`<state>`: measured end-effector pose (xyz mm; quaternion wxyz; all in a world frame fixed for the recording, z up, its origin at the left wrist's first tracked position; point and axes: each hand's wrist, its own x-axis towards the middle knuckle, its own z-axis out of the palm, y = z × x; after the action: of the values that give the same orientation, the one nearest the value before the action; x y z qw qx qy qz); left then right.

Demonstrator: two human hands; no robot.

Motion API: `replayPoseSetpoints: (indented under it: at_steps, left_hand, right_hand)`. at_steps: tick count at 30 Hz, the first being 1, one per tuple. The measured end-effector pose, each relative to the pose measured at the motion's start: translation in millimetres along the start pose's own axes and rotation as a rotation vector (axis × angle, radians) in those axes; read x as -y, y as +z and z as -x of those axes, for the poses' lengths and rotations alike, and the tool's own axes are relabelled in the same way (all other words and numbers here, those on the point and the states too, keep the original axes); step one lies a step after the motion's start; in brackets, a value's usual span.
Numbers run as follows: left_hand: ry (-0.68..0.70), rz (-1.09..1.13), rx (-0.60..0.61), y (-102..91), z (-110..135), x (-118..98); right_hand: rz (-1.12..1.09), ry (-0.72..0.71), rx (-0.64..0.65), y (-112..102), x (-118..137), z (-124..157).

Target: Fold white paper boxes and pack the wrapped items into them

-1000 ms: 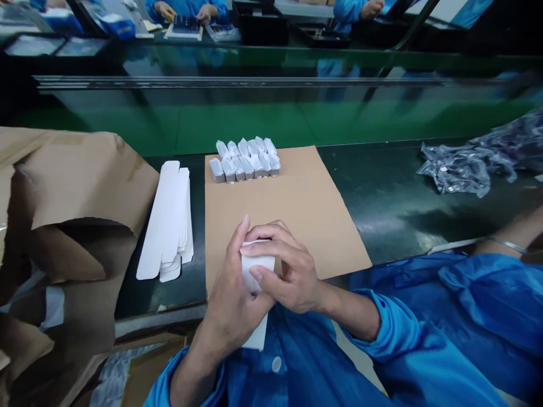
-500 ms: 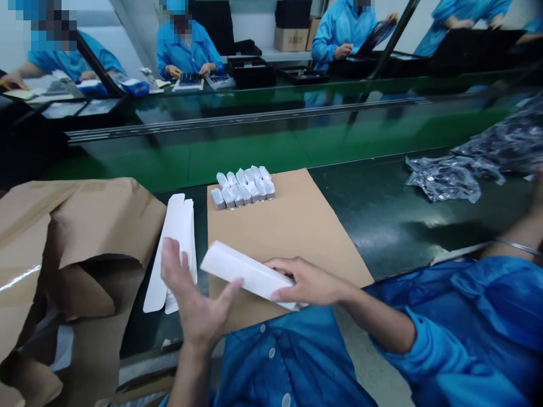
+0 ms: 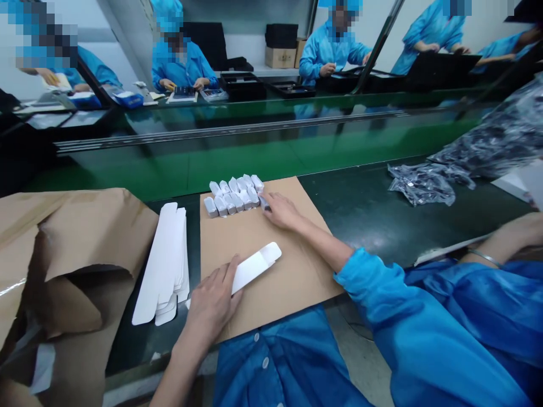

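My left hand (image 3: 214,299) rests on the near end of a long white carton (image 3: 254,265) that lies on a brown cardboard sheet (image 3: 292,271), its far flap open. My right hand (image 3: 280,210) reaches forward to the right end of two rows of small grey-white wrapped packets (image 3: 233,195) at the sheet's far edge. Its fingers are closed on the end packet. A blue sleeve covers my right forearm.
A stack of flat white carton blanks (image 3: 165,263) lies left of the sheet. Torn brown paper wrapping (image 3: 72,249) fills the left side. Crumpled clear plastic bags (image 3: 428,181) lie at the right. A green conveyor belt (image 3: 254,152) runs beyond, with people in blue seated behind it.
The carton went from both hands at my chest down onto the cardboard sheet. My right hand let go of it and reached forward to the packets; my left hand now holds it down.
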<state>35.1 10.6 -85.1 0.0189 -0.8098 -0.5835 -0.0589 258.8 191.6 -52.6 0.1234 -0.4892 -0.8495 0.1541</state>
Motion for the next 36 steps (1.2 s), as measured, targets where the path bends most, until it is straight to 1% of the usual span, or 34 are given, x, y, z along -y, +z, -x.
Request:
replayPoseSetpoints:
  at_steps: [2, 4, 6, 7, 9, 11, 12, 13, 16, 19, 22, 23, 24, 25, 26, 27, 28, 29, 30, 31, 32, 34, 36]
  left_hand:
    - [-0.073, 0.02, 0.0, 0.7, 6.2, 6.2]
    - [-0.132, 0.039, 0.007, 1.5, 10.4, 10.5]
    - [-0.172, 0.059, 0.018, 0.6, 11.7, 12.2]
    - [-0.194, 0.066, 0.027, -0.8, 11.5, 12.1]
    - [-0.249, 0.07, 0.051, -5.8, 10.8, 10.7]
    - [-0.303, 0.073, 0.068, -13.0, 11.3, 8.8]
    - [-0.328, 0.075, 0.065, -16.8, 12.5, 8.1]
    - [-0.351, 0.076, 0.056, -20.4, 14.3, 8.0]
    - [-0.404, 0.082, -0.003, -28.2, 22.2, 11.4]
    - [-0.392, 0.127, -0.041, -29.7, 26.3, 18.3]
    - [-0.356, 0.214, 0.002, -27.9, 21.4, 19.7]
    - [-0.341, 0.244, 0.02, -27.3, 18.4, 17.7]
    - [-0.315, 0.275, 0.036, -26.8, 15.5, 14.8]
    - [-0.282, 0.305, 0.046, -26.4, 13.0, 11.2]
    - [-0.248, 0.336, 0.05, -26.0, 11.3, 7.4]
    - [-0.216, 0.364, 0.05, -25.6, 10.6, 3.9]
    - [-0.192, 0.388, 0.045, -25.2, 11.0, 1.1]
    - [-0.178, 0.402, 0.035, -24.6, 12.4, -0.9]
    - [-0.168, 0.404, 0.018, -23.9, 14.7, -1.9]
    - [-0.153, 0.398, -0.002, -23.2, 17.8, -2.1]
    - [-0.128, 0.389, -0.02, -22.6, 21.3, -1.7]
    - [-0.062, 0.379, -0.05, -22.3, 28.4, -0.3]
    - [-0.009, 0.381, -0.078, -23.8, 33.9, 0.2]
  right_hand:
    - [0.017, -0.04, 0.046, 1.6, -2.7, 26.7]
    - [0.012, -0.087, 0.123, -5.2, -8.6, 50.2]
    - [0.01, -0.111, 0.169, -15.3, -15.2, 62.5]
    - [0.014, -0.127, 0.176, -19.1, -17.4, 63.7]
    - [-0.007, -0.213, 0.184, -21.2, -18.0, 58.4]
    - [-0.136, -0.307, 0.216, -16.6, -14.3, 47.7]
    - [-0.223, -0.326, 0.236, -13.2, -12.0, 42.3]
    - [-0.304, -0.317, 0.25, -10.1, -10.1, 37.9]
    - [-0.441, -0.186, 0.223, -5.7, -8.5, 35.4]
    - [-0.549, -0.093, 0.175, -7.8, -6.4, 51.0]
    - [-0.663, -0.038, 0.132, -10.4, 7.4, 75.1]
    - [-0.69, -0.018, 0.08, -11.3, 14.3, 82.9]
    - [-0.689, -0.01, -0.019, -12.3, 21.5, 89.9]
    - [-0.644, -0.03, -0.159, -13.5, 28.3, 96.1]
    - [-0.547, -0.094, -0.321, -14.7, 34.3, 101.5]
    - [-0.402, -0.202, -0.479, -15.7, 39.1, 105.8]
    - [-0.222, -0.337, -0.6, -16.5, 42.5, 109.2]
    - [-0.033, -0.475, -0.66, -16.9, 44.8, 111.7]
    - [0.131, -0.592, -0.662, -17.1, 45.9, 113.2]
    - [0.258, -0.667, -0.63, -17.2, 46.2, 114.1]
    - [0.348, -0.693, -0.589, -17.3, 46.0, 114.3]
    - [0.428, -0.653, -0.543, -18.1, 44.8, 114.2]
    - [0.431, -0.623, -0.545, -19.9, 44.0, 115.1]
